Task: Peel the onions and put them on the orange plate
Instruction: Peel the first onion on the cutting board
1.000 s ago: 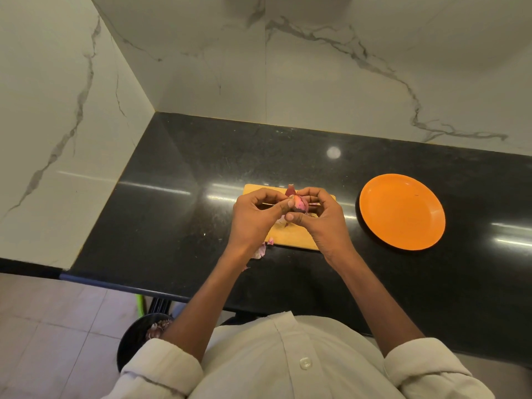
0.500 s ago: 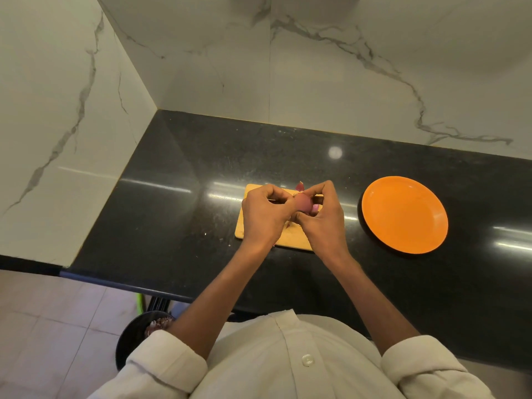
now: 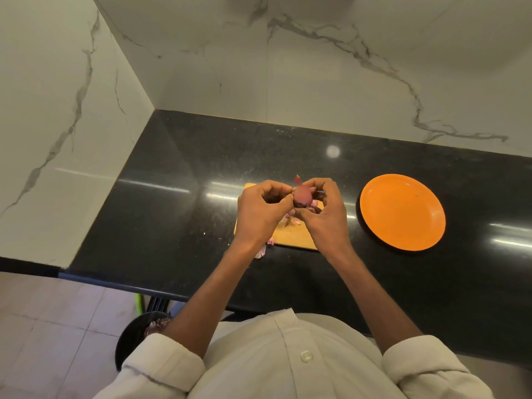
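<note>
Black worktop [image 3: 178,214] carries our cutting board [image 3: 293,236], peel scraps [image 3: 260,250] and orange plate [image 3: 403,211]. Left hand [image 3: 260,214] and right hand [image 3: 325,216] fingers grasp the onion [image 3: 302,196], hiding its underside.

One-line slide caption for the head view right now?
Both hands, left hand and right hand, hold a small onion above the cutting board; orange plate bare.

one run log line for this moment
step: peeling | left hand: grips onion | right hand: grips onion | where: above cutting board | peels: at board's near edge | orange plate: no onion yet
</note>
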Tool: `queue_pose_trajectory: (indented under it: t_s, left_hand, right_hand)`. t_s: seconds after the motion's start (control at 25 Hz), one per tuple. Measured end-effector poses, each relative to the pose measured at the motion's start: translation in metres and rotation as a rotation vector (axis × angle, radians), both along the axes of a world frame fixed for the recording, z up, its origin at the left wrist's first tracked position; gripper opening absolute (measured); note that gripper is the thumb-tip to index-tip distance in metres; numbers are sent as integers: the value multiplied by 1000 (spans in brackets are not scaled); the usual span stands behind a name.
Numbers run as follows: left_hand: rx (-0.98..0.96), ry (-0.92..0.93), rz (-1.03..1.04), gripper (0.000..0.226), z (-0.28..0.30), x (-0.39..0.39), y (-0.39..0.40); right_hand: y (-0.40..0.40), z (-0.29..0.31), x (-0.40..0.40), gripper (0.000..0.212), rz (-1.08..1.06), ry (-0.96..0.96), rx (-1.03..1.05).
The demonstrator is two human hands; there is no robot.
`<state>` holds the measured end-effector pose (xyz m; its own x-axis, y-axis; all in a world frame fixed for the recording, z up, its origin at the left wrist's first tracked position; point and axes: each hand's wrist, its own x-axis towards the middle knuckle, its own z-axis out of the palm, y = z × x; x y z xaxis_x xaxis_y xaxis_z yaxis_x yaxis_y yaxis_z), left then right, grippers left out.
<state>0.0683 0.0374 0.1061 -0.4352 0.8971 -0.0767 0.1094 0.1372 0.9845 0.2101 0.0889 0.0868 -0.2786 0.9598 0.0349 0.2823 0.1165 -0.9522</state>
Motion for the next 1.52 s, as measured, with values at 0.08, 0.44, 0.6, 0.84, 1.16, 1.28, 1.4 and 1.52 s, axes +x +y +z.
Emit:
queue_pose_trajectory:
  t_s: [0.08, 0.44, 0.6, 0.84, 1.16, 1.28, 1.4, 1.52]
  left_hand:
    - [-11, 31, 20, 10, 1, 0, 0]
    - [-20, 148, -36, 8, 9, 2, 2]
    - [20, 158, -14, 10, 8, 5, 3]
    - [121, 184, -30, 7, 3, -2, -1]
    - [119, 195, -99, 14, 5, -12, -1]
    - [96, 219, -99, 11, 9, -10, -1]
    - [96, 219, -14, 19, 13, 3, -1]
    - [106, 235, 46, 6, 12, 9, 2]
  right_hand:
    - [0, -1, -1, 55, 12, -45, 68]
    - [-3, -3, -1, 48, 53, -36, 196]
    - [-2, 1, -3, 45, 61, 8, 185]
    - [5, 4, 3, 49, 43, 85, 66]
    - [4, 7, 7, 55, 68, 50, 33]
    - [5, 10, 7, 52, 82, 27, 75]
    - [-1, 14, 2, 44, 51, 64, 124]
    - [-3, 13, 0, 41, 18, 69, 154]
